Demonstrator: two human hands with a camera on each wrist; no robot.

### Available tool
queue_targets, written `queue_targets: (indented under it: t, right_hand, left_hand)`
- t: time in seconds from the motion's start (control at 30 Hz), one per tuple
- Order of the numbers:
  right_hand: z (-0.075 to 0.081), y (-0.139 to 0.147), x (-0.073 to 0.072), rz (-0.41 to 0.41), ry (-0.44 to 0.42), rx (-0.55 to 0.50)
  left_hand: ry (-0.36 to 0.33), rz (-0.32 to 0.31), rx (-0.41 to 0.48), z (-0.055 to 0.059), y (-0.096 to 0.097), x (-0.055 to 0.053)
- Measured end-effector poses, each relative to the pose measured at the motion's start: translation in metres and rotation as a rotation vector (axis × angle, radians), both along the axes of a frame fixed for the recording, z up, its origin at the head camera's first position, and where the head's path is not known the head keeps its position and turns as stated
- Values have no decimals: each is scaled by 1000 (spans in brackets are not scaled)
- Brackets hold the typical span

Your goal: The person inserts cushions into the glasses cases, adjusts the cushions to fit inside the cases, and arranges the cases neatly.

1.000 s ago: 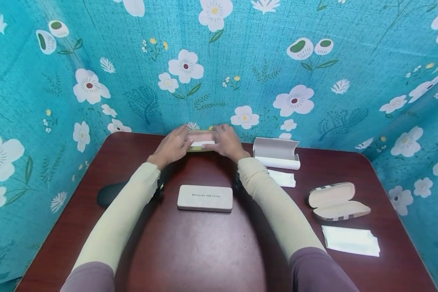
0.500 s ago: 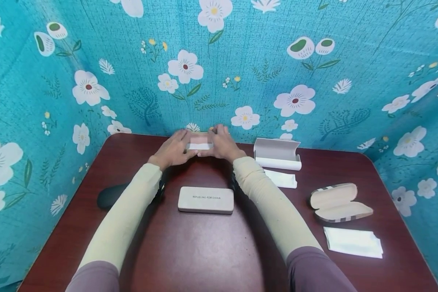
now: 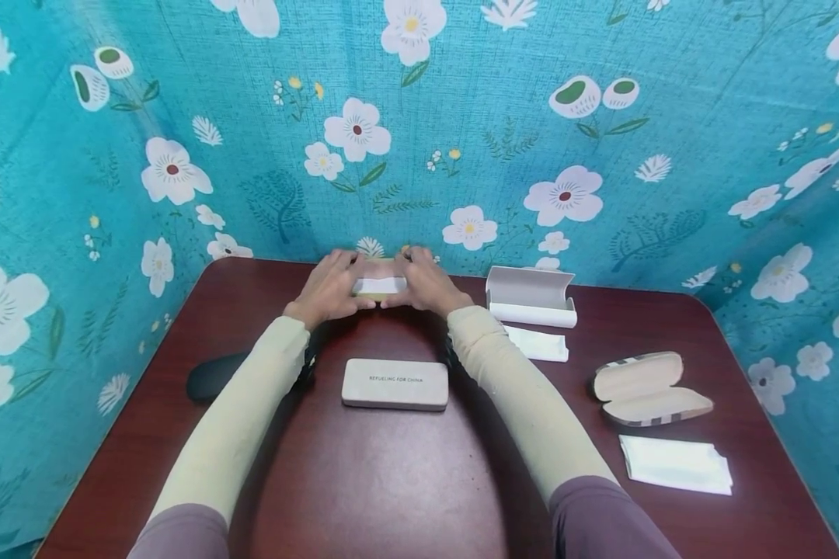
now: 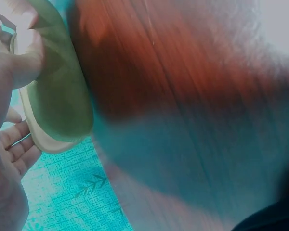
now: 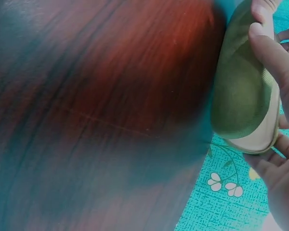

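Observation:
At the far edge of the table, my left hand (image 3: 328, 289) and right hand (image 3: 426, 284) hold an open green glasses case (image 3: 376, 296) by its two ends. Its pinkish inside faces me, and a white cloth (image 3: 379, 286) lies in it. In the left wrist view the thumb presses the front rim of the green case (image 4: 62, 101), with fingers behind the lid. The right wrist view shows the same grip on the case's other end (image 5: 238, 96), the two thumbs close together. The lid's back is hidden.
A closed pale grey case (image 3: 395, 384) lies mid-table. A dark case (image 3: 213, 376) sits partly behind the left sleeve. To the right are an open white case (image 3: 531, 314), a white cloth (image 3: 541, 345), an open checked case (image 3: 657, 405) and another white cloth (image 3: 677, 464). A floral curtain (image 3: 405, 171) hangs behind.
Both hands have moved closer together along the green case, and their thumbs have come to its front rim. More of its green front shows now than half a second ago.

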State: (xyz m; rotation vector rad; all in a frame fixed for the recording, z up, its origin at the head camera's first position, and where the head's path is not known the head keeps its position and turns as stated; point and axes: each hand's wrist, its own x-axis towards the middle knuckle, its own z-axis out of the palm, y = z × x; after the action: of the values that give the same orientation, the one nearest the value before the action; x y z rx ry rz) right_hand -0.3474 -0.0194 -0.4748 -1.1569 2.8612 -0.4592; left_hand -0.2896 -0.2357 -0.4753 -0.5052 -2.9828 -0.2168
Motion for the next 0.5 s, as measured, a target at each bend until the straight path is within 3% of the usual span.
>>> queue_targets:
  t: [0.5]
  right_hand:
    - [-4, 4, 7, 52, 170, -35]
  left_hand:
    - [140, -45, 20, -3, 3, 8]
